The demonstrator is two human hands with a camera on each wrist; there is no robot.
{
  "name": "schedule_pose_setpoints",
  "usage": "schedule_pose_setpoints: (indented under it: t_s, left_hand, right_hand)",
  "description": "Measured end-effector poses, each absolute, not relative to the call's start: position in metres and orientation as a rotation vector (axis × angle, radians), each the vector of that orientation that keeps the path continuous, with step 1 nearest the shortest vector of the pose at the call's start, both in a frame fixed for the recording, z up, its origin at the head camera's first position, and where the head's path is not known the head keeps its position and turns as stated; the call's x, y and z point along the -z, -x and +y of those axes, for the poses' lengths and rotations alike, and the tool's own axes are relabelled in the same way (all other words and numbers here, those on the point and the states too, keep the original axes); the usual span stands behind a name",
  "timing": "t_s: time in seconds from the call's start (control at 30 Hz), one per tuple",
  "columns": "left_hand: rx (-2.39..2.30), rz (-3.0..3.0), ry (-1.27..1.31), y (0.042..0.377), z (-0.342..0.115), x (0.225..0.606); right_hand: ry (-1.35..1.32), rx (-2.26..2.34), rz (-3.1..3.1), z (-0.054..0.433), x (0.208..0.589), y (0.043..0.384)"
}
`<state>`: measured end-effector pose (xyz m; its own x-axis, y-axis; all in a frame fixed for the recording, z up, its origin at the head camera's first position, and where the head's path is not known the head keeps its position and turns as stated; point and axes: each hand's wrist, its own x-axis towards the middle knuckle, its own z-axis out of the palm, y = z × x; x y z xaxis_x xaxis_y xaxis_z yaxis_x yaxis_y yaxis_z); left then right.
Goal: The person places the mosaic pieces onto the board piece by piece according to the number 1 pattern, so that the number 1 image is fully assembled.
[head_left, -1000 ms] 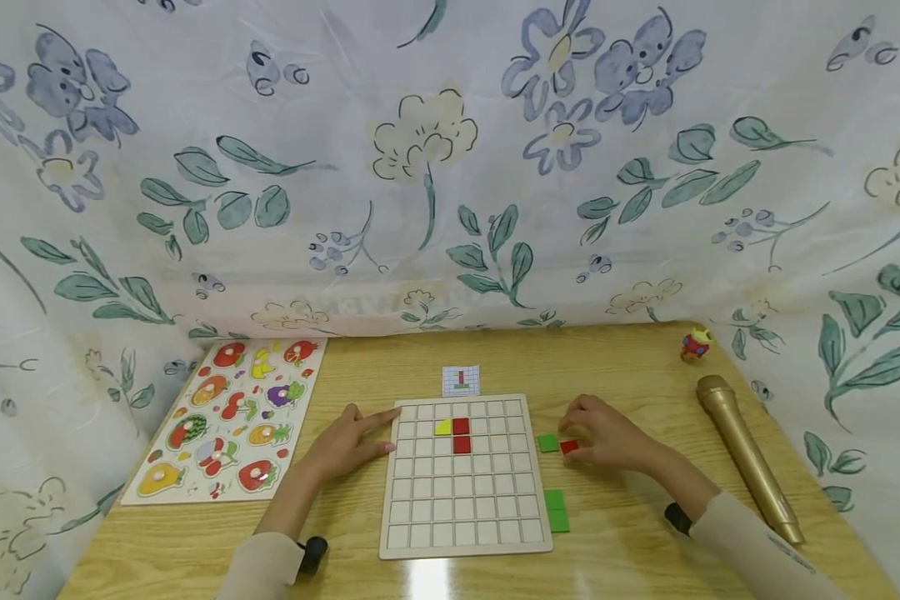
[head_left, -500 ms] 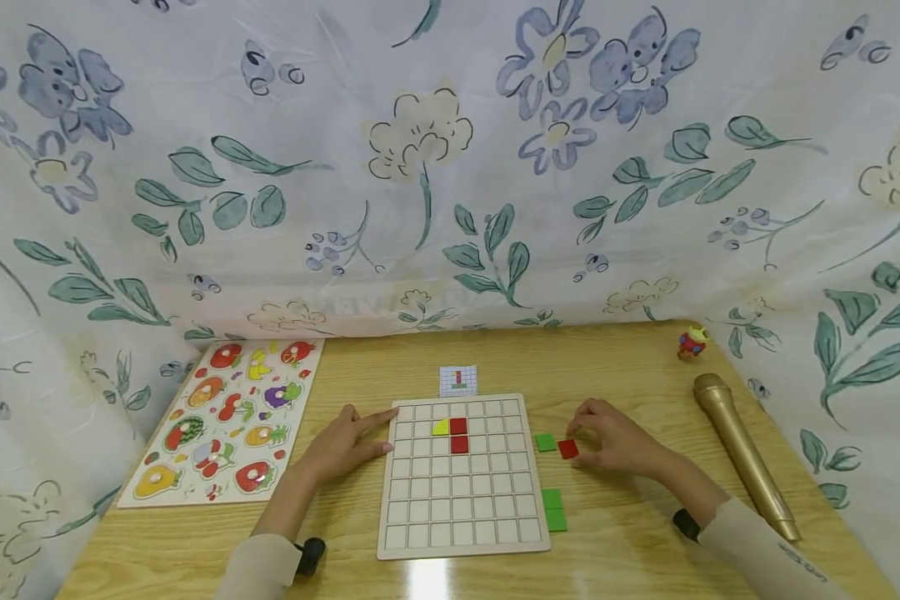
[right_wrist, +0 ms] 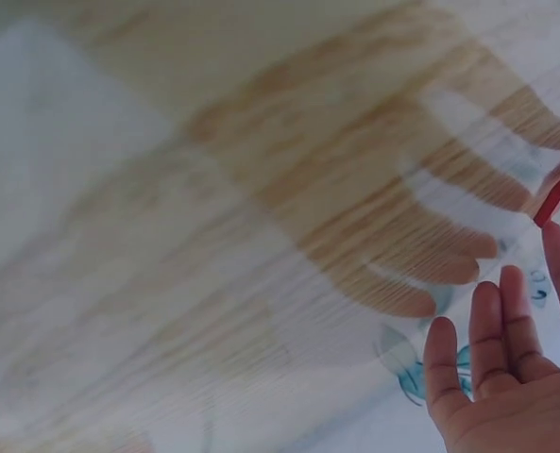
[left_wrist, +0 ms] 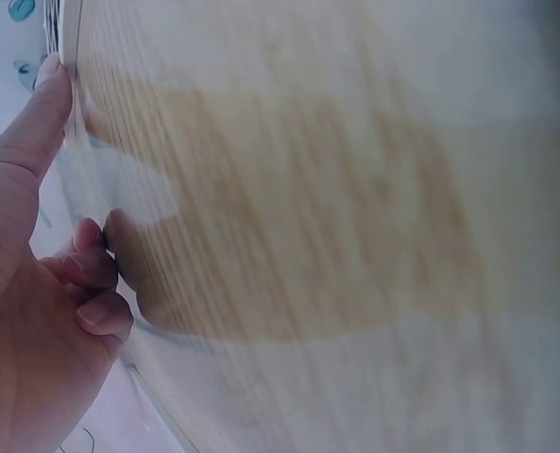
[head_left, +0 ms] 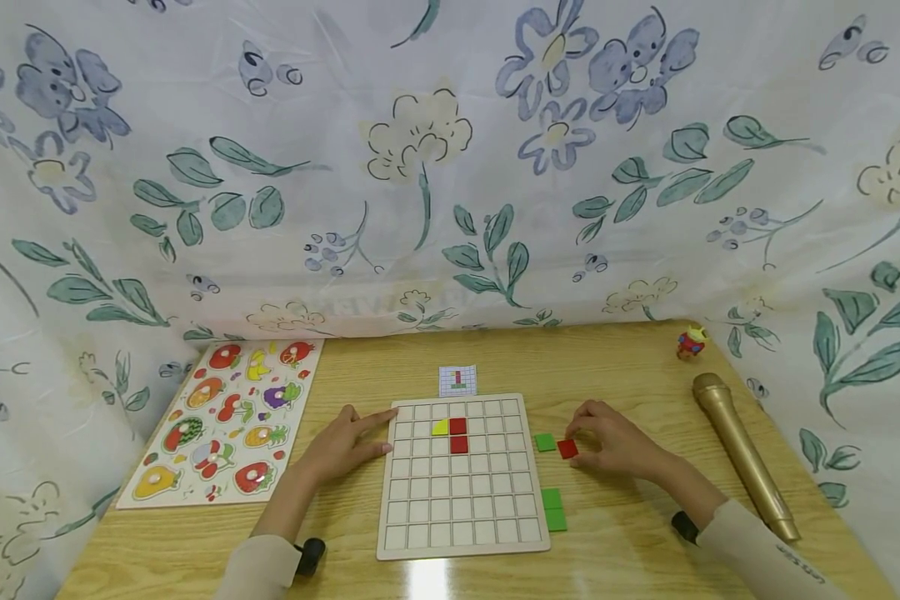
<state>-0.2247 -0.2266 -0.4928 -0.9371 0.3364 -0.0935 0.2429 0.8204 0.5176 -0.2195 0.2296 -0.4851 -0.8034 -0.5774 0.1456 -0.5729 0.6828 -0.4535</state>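
Note:
In the head view a pale wooden grid board lies on the table with a yellow tile with one curved side and two red square tiles in its upper cells. My left hand rests at the board's left edge, index finger and thumb stretched against it. To the right of the board my right hand pinches a loose red tile by its edges between thumb and index finger, at the table surface. The right wrist view shows the index fingertip against that red tile; the thumb is out of sight there.
A green tile lies beside the red one; two more green tiles sit lower by the board. A small pattern card lies behind the board. Fruit puzzle at left; gold microphone and small toy figure at right.
My right thumb has drawn back a little, so more of the loose red tile shows. The left hand keeps its place at the board's edge. The head view has shifted slightly.

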Motion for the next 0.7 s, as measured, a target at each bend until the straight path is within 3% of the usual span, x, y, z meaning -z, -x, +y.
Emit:
schedule_pose_setpoints:
  t_s: [0.7]
  left_hand:
    - [-0.760, 2.835, -0.481, 0.2248, -0.2275, 0.4935]
  right_hand:
    - [0.968, 0.755, 2.874, 0.2283, 0.4859, 0.2208]
